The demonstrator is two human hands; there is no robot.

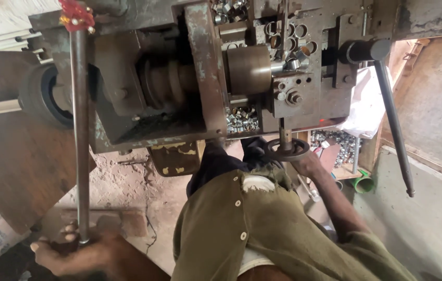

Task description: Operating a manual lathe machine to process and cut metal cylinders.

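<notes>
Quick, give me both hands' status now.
Left hand: closed around the long metal lever.
Right hand: gripping the small handwheel under the machine.

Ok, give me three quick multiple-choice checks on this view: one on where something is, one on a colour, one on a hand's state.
1. Where does the small handwheel sit?
A. Below the machine's front, by the right hand
B. On the floor by the sack
C. On top of the long lever

2. What colour is the wrapping at the top of the long lever?
A. Blue
B. Red
C. White

3. What is the left hand doing?
A. Resting open on the shirt
B. Holding a metal ring
C. Gripping the lever's lower end

Answers: 1 A, the right hand lies at the wheel's rim under the machine. 2 B, red shows at its upper end. 3 C, the fingers close round the rod.
</notes>
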